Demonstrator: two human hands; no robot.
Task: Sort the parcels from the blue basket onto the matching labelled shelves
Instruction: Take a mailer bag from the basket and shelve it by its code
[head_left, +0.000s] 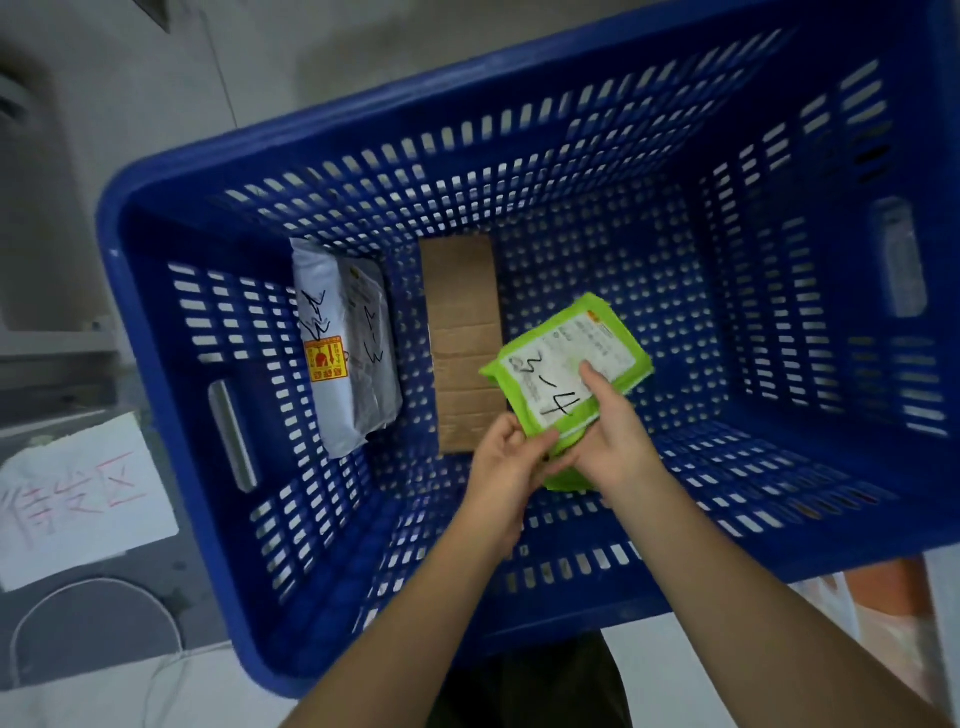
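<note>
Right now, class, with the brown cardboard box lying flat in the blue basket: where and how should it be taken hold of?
Probably across its long side edges near the middle, reaching down from above. The brown cardboard box lies flat on the blue basket floor, long and narrow, with gaps beside it toward the white parcel and the open floor for the fingers.

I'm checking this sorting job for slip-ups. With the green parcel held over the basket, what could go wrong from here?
1. Both hands, left hand and right hand, hold the green parcel only at its near end; the soft pack may sag or slip back into the blue basket.
2. The right thumb lies on the handwritten "3-4" label, so it might be misread.
3. The white parcel and cardboard box remain, and could be overlooked.
</note>
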